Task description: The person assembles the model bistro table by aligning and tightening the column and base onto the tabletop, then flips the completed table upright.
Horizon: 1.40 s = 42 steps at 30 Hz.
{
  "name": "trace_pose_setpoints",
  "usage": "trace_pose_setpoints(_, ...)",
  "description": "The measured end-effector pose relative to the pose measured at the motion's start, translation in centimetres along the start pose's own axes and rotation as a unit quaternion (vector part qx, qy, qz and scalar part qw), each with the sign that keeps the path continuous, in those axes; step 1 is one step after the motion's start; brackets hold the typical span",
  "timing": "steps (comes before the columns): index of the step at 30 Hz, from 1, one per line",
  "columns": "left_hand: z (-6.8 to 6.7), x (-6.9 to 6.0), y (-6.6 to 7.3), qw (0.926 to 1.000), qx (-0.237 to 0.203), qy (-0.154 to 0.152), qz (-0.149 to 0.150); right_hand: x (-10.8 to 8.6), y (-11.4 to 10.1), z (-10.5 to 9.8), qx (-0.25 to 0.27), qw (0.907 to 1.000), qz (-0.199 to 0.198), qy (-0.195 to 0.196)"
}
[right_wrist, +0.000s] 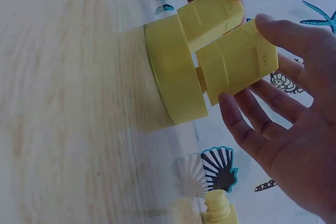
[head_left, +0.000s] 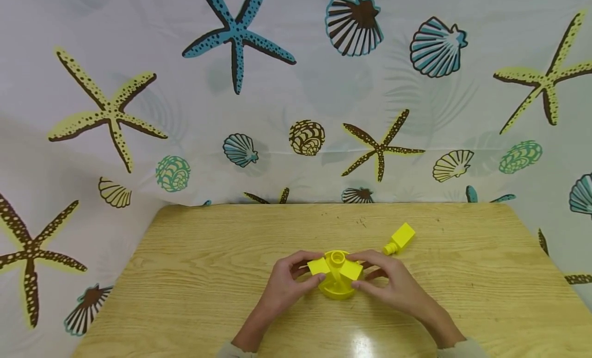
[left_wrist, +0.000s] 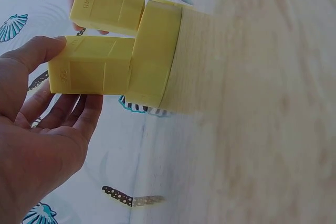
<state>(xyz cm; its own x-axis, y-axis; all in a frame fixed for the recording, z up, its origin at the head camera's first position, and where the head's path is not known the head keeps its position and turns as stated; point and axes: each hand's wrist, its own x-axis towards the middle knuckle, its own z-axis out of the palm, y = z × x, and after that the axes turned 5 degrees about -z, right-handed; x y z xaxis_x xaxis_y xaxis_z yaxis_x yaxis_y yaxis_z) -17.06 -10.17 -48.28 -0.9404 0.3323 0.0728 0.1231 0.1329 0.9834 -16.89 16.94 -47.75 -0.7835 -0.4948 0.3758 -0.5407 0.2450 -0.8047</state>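
A round yellow base [head_left: 337, 294] rests on the wooden table, with an open round socket showing at its back. Two yellow blocks stand on it side by side. My left hand [head_left: 288, 282] grips the left block [head_left: 318, 266] between thumb and fingers. My right hand [head_left: 390, 282] holds the right block [head_left: 351, 270] the same way. In the right wrist view, a narrow neck shows between the right block [right_wrist: 239, 61] and the base [right_wrist: 173, 72]. The left wrist view shows the left block [left_wrist: 92, 66] close against the base.
A third yellow block [head_left: 401, 237] with a threaded end lies on its side behind my right hand. The wooden table [head_left: 208, 276] runs back to a white cloth [head_left: 277, 101] printed with starfish and shells, which also hangs at both sides.
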Motion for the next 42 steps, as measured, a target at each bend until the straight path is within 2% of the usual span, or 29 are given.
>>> trace_pose_setpoints(8, -0.02, -0.02, 0.03, 1.0000, -0.004, 0.001, -0.006, 0.57, 0.09, -0.13, -0.025, 0.9989, 0.038, 0.011)
trace_pose_setpoints(18, 0.02, 0.03, 0.22, 0.9999, -0.002, 0.005, -0.008, 0.43, 0.16, -0.35, 0.040, 0.9988, 0.030, -0.001)
trace_pose_setpoints(25, 0.02, 0.08, 0.16, 1.0000, -0.004, 0.004, -0.007, 0.63, 0.08, -0.14, 0.014, 0.9988, 0.034, 0.032)
trace_pose_setpoints(30, 0.03, 0.06, 0.17, 1.0000, -0.006, 0.002, -0.007, 0.68, 0.37, 0.10, -0.016, 0.9981, 0.022, 0.055)
trace_pose_setpoints(36, -0.01, 0.08, 0.12, 1.0000, -0.005, -0.002, -0.002, 0.86, 0.75, 0.40, -0.044, 0.9979, -0.001, 0.048)
trace_pose_setpoints(42, -0.04, 0.09, -0.05, 1.0000, -0.006, -0.003, -0.001, 1.01, 0.61, 0.30, -0.058, 0.9969, 0.019, 0.049)
